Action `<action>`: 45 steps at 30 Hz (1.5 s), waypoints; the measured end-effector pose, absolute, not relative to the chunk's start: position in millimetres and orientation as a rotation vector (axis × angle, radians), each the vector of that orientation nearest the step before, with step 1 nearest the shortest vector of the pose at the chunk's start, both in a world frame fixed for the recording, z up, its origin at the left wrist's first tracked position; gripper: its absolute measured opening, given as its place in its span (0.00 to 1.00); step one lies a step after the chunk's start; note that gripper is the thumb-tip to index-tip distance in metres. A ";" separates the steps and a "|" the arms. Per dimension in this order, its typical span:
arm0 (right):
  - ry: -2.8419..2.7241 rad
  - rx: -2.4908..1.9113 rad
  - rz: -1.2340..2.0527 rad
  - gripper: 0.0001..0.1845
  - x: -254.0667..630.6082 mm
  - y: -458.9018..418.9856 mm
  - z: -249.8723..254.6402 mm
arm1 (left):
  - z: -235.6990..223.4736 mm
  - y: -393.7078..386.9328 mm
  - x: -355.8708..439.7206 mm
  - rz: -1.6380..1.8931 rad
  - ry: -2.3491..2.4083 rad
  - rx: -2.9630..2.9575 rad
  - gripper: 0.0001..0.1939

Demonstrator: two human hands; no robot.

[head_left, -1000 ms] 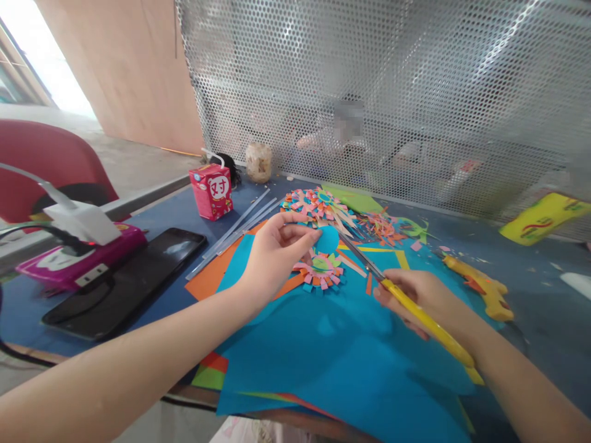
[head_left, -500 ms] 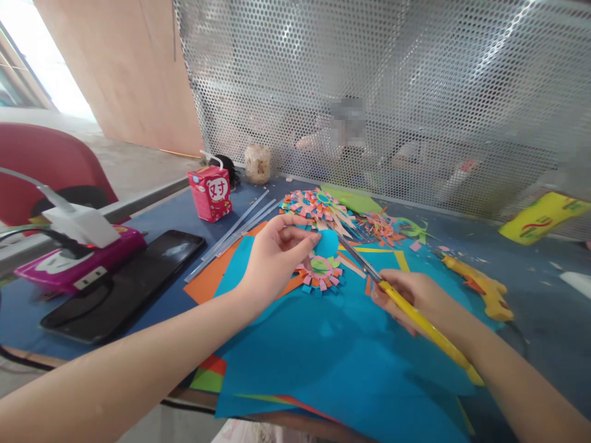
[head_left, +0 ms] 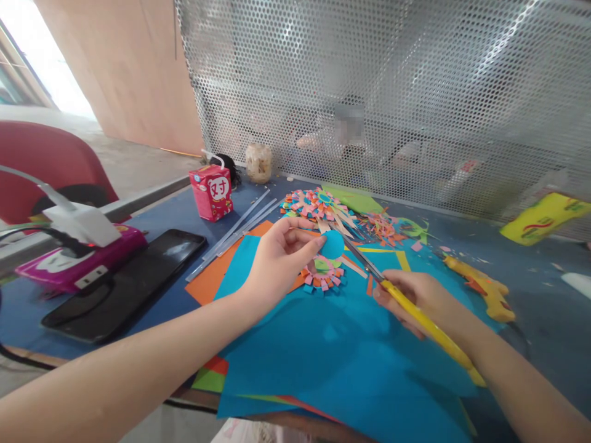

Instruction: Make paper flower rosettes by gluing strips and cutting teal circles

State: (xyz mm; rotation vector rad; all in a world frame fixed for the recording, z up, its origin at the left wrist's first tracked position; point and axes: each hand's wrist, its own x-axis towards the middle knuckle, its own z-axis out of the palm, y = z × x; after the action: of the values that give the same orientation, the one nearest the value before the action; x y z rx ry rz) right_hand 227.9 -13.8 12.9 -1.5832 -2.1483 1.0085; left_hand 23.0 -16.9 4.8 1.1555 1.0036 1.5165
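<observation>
My left hand (head_left: 289, 255) pinches a small round piece of blue paper (head_left: 333, 245) between thumb and fingers. Yellow-handled scissors (head_left: 415, 314) are in my right hand (head_left: 410, 298), their metal blades pointing up and left, with the tips close to the right edge of the blue circle. Just below the circle, a fringed paper flower (head_left: 323, 280) in pink, orange and blue with a green middle lies on large blue sheets (head_left: 332, 351). Several finished-looking fringed flowers (head_left: 318, 203) are piled behind my left hand.
Orange and blue paper scraps (head_left: 383, 227) lie behind the scissors. To the right is a yellow glue gun (head_left: 480, 286). On the left are clear glue sticks (head_left: 235, 227), a red drink box (head_left: 211, 192), a black phone (head_left: 124, 283) and a purple power strip (head_left: 83, 258). Perforated metal mesh (head_left: 369, 80) stands behind.
The blue circle in my left hand has shifted slightly right and turned a little. My right hand and the scissors have hardly moved.
</observation>
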 end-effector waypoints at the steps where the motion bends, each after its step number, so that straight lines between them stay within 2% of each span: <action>1: -2.149 -1.590 1.015 0.15 228.0 -14.0 13.2 | 4.8 -16.7 22.8 1.524 1.001 1.155 0.10; 20: -2.226 -1.564 0.973 0.15 229.7 -13.2 14.2 | 1.7 -14.3 21.1 1.606 0.984 1.209 0.13; 45: -2.216 -1.562 0.961 0.14 230.0 -13.3 12.7 | 5.9 -19.4 24.5 1.565 1.001 1.230 0.09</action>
State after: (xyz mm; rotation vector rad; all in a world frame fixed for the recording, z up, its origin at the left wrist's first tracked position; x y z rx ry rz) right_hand 230.0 -13.3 12.7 -1.5623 -2.2161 0.9614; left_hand 24.5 -19.4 5.9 1.2298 1.0006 1.5645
